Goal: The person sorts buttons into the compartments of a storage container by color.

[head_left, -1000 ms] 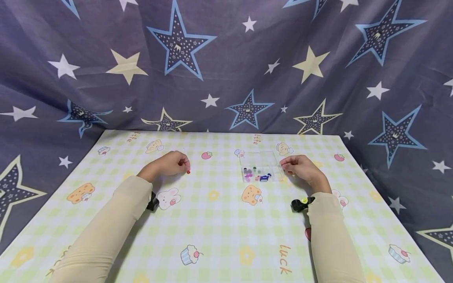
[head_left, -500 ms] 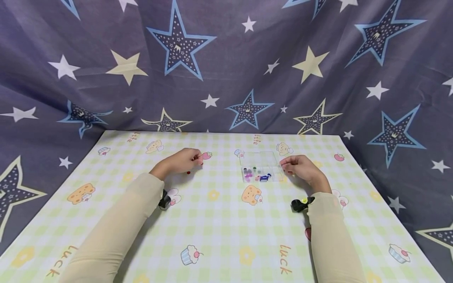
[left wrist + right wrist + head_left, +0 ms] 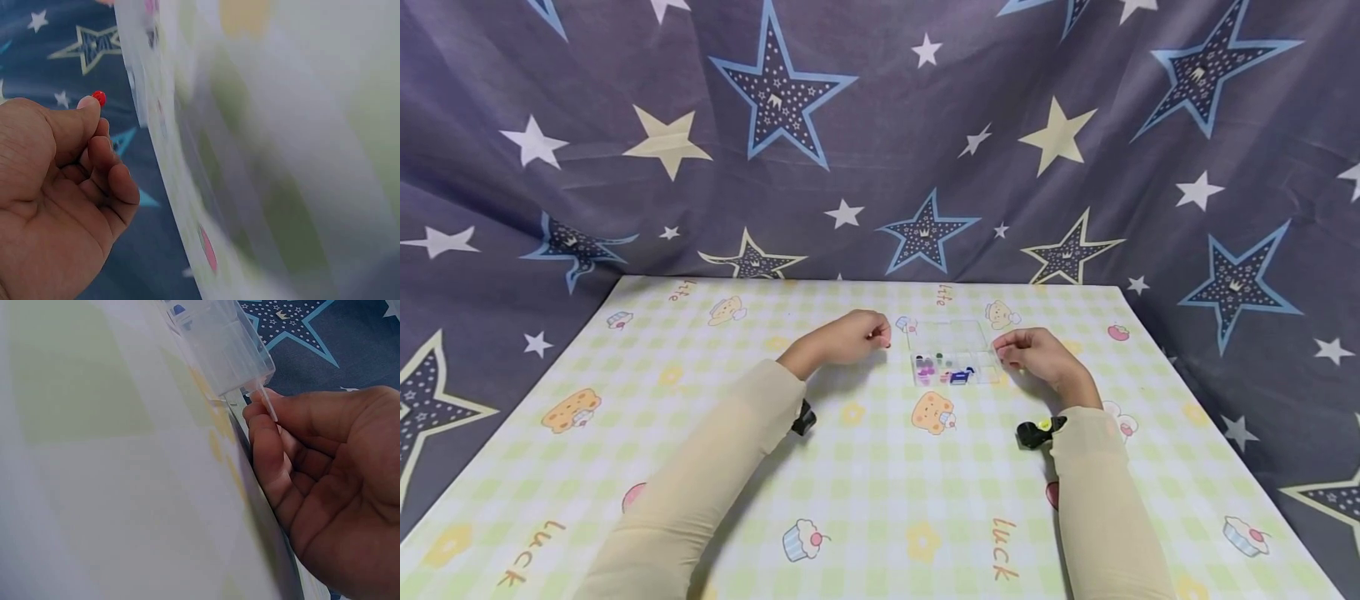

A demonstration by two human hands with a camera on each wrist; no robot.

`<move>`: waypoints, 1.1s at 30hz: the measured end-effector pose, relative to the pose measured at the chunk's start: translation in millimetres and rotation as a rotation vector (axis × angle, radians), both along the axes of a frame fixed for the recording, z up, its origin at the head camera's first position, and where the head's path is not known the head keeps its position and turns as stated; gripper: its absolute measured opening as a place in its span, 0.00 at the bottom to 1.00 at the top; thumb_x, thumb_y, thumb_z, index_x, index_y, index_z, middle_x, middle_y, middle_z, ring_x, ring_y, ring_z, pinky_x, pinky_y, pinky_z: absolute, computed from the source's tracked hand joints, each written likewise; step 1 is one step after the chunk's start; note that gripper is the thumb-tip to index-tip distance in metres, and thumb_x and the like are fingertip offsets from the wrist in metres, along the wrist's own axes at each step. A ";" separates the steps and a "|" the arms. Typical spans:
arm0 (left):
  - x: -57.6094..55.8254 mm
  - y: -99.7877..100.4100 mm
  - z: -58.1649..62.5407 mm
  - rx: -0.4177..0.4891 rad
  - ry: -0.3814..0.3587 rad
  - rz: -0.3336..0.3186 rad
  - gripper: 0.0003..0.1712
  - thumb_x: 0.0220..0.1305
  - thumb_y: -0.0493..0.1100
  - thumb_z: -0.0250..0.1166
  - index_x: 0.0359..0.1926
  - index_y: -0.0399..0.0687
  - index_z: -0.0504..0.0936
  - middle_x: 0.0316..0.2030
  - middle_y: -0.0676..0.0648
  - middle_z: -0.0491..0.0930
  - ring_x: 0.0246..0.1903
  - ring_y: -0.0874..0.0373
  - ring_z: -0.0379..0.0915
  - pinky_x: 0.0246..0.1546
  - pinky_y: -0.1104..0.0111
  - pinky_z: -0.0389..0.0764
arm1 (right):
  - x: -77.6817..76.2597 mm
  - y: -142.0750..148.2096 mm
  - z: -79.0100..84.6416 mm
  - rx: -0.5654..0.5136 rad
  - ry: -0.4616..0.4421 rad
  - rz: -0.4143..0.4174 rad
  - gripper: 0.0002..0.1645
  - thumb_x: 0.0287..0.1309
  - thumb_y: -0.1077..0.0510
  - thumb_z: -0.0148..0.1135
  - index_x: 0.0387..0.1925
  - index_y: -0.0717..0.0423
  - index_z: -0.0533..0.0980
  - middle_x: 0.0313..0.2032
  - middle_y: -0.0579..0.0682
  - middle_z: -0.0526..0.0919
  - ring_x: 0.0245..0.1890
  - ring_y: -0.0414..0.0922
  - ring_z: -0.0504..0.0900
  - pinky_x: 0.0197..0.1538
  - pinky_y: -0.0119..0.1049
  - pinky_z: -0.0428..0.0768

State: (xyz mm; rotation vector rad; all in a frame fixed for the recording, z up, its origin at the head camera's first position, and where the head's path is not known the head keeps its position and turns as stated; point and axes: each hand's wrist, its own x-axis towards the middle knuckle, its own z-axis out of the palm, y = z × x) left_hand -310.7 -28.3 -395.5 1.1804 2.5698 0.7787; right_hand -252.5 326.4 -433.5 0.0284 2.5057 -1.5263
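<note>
My left hand (image 3: 853, 336) is over the table to the left of a clear plastic compartment box (image 3: 988, 367), a short gap apart from it. Between its thumb and fingertip it pinches a small red bead (image 3: 99, 97), best seen in the left wrist view; the other fingers curl loosely. At the box's right end, my right hand (image 3: 1041, 358) pinches a thin clear edge between thumb and fingers. The clear lid (image 3: 951, 336) lies folded back on the far side. Inside the box are pinkish-purple beads (image 3: 927, 372) and a dark blue piece (image 3: 959, 378), too small to tell in detail.
A pale green checked cloth (image 3: 865, 483) with printed cartoons covers the table. Behind it hangs a dark curtain (image 3: 880, 125) with stars. Black straps with small devices sit at both wrists, one a wrist camera (image 3: 1036, 433) at the right.
The left hand has travelled right across the table toward the box, carrying the bead. Another red dot on the cloth is now hidden behind the left arm. The right hand and box stay put.
</note>
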 end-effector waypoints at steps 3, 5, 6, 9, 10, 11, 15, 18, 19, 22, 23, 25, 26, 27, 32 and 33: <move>3.8 19.1 -0.9 0.009 0.017 -0.044 0.11 0.76 0.34 0.55 0.32 0.45 0.75 0.29 0.49 0.73 0.32 0.59 0.65 0.40 0.66 0.69 | 0.2 0.4 0.4 0.001 -0.004 0.006 0.16 0.73 0.62 0.56 0.55 0.69 0.77 0.34 0.51 0.79 0.31 0.45 0.72 0.34 0.36 0.70; 7.1 31.6 -1.1 0.018 0.016 -0.073 0.13 0.75 0.31 0.54 0.30 0.45 0.73 0.28 0.50 0.71 0.32 0.59 0.65 0.40 0.67 0.68 | 0.2 0.5 0.6 0.001 -0.006 0.009 0.16 0.74 0.62 0.56 0.56 0.69 0.76 0.34 0.51 0.80 0.31 0.45 0.72 0.34 0.36 0.70; 9.0 38.0 -0.7 0.021 0.015 -0.087 0.13 0.73 0.30 0.54 0.29 0.45 0.72 0.28 0.49 0.70 0.32 0.59 0.64 0.41 0.67 0.68 | 0.1 0.7 0.7 0.002 -0.006 0.011 0.17 0.74 0.62 0.56 0.57 0.69 0.76 0.34 0.52 0.80 0.31 0.45 0.72 0.34 0.37 0.70; 14.3 55.3 -0.2 0.024 0.015 -0.102 0.14 0.72 0.28 0.53 0.29 0.46 0.71 0.29 0.49 0.70 0.33 0.58 0.65 0.42 0.67 0.69 | -0.7 1.1 1.1 0.002 -0.004 0.012 0.17 0.74 0.62 0.55 0.56 0.69 0.76 0.34 0.52 0.80 0.31 0.45 0.72 0.34 0.36 0.70; 16.0 60.6 0.1 0.023 0.015 -0.105 0.14 0.72 0.28 0.54 0.29 0.46 0.71 0.30 0.49 0.70 0.33 0.58 0.65 0.42 0.67 0.69 | -1.2 1.4 1.1 0.003 -0.001 0.013 0.16 0.74 0.62 0.55 0.56 0.69 0.77 0.34 0.52 0.80 0.31 0.45 0.72 0.34 0.36 0.70; 17.6 65.6 -0.2 0.020 0.018 -0.106 0.13 0.72 0.28 0.54 0.29 0.46 0.72 0.30 0.49 0.71 0.33 0.58 0.66 0.43 0.68 0.69 | -1.6 1.7 0.7 0.006 0.002 0.014 0.16 0.74 0.63 0.55 0.55 0.69 0.77 0.33 0.52 0.80 0.31 0.45 0.72 0.33 0.36 0.70; 23.8 82.3 -2.7 -0.011 0.008 -0.108 0.12 0.73 0.29 0.54 0.30 0.45 0.73 0.32 0.49 0.73 0.35 0.58 0.66 0.43 0.68 0.68 | -3.0 3.1 -1.6 0.011 0.001 0.005 0.14 0.73 0.63 0.55 0.54 0.67 0.78 0.32 0.51 0.79 0.30 0.46 0.72 0.33 0.36 0.70; 27.5 88.8 -4.0 -0.041 0.022 -0.108 0.11 0.74 0.30 0.53 0.32 0.43 0.76 0.32 0.49 0.73 0.36 0.57 0.67 0.45 0.68 0.68 | -3.3 2.6 -3.0 0.017 -0.001 -0.005 0.13 0.73 0.62 0.56 0.53 0.66 0.78 0.31 0.51 0.79 0.30 0.46 0.72 0.33 0.36 0.70; 28.7 89.7 -3.8 -0.051 0.028 -0.103 0.11 0.75 0.31 0.53 0.34 0.42 0.77 0.33 0.49 0.73 0.37 0.57 0.67 0.47 0.68 0.69 | -3.4 2.3 -3.3 0.020 0.000 -0.007 0.14 0.72 0.62 0.56 0.53 0.66 0.78 0.31 0.51 0.79 0.30 0.46 0.72 0.33 0.36 0.71; 29.3 89.8 -4.8 -0.059 0.033 -0.085 0.10 0.77 0.34 0.52 0.38 0.39 0.79 0.34 0.49 0.74 0.39 0.57 0.69 0.49 0.68 0.71 | -3.5 1.5 -3.6 0.020 -0.001 -0.002 0.14 0.72 0.62 0.56 0.53 0.66 0.78 0.31 0.50 0.79 0.30 0.46 0.72 0.33 0.36 0.71; 29.4 89.0 -4.6 -0.057 0.031 -0.077 0.11 0.78 0.34 0.52 0.40 0.39 0.80 0.34 0.49 0.75 0.39 0.57 0.69 0.49 0.68 0.71 | -3.4 1.3 -3.6 0.017 -0.001 -0.001 0.14 0.73 0.63 0.56 0.53 0.66 0.78 0.31 0.50 0.79 0.30 0.46 0.72 0.33 0.36 0.71; 28.7 86.4 -4.8 -0.040 0.014 -0.067 0.11 0.77 0.34 0.52 0.40 0.37 0.80 0.35 0.48 0.75 0.39 0.57 0.69 0.48 0.67 0.72 | -3.0 1.6 -3.4 0.012 0.001 0.006 0.14 0.73 0.63 0.55 0.53 0.67 0.78 0.31 0.51 0.79 0.30 0.46 0.72 0.33 0.36 0.70; 28.0 84.5 -4.8 -0.034 0.014 -0.062 0.10 0.77 0.33 0.52 0.40 0.38 0.80 0.35 0.48 0.75 0.39 0.57 0.70 0.48 0.67 0.72 | -2.7 1.6 -3.0 0.008 0.002 0.009 0.14 0.73 0.63 0.55 0.53 0.67 0.78 0.31 0.51 0.79 0.30 0.46 0.72 0.33 0.36 0.70; 27.2 82.0 -4.8 -0.027 0.017 -0.059 0.10 0.77 0.33 0.52 0.39 0.38 0.80 0.34 0.48 0.75 0.38 0.57 0.70 0.48 0.67 0.73 | -2.4 1.6 -2.6 0.003 0.004 0.012 0.14 0.74 0.63 0.55 0.53 0.68 0.78 0.32 0.51 0.79 0.30 0.46 0.71 0.33 0.36 0.70; 22.5 59.4 -3.9 -0.017 0.058 -0.045 0.10 0.71 0.29 0.54 0.32 0.43 0.77 0.31 0.49 0.74 0.35 0.57 0.68 0.52 0.65 0.72 | -1.8 1.4 -1.2 -0.008 0.005 0.019 0.14 0.74 0.64 0.55 0.53 0.70 0.77 0.32 0.52 0.78 0.30 0.46 0.71 0.33 0.36 0.70; 21.3 53.0 -4.0 -0.014 0.064 -0.042 0.10 0.70 0.29 0.54 0.31 0.43 0.76 0.30 0.49 0.74 0.34 0.57 0.68 0.51 0.65 0.72 | -2.0 1.3 -1.1 -0.008 0.004 0.017 0.14 0.74 0.64 0.55 0.53 0.69 0.77 0.32 0.52 0.78 0.30 0.46 0.71 0.33 0.36 0.70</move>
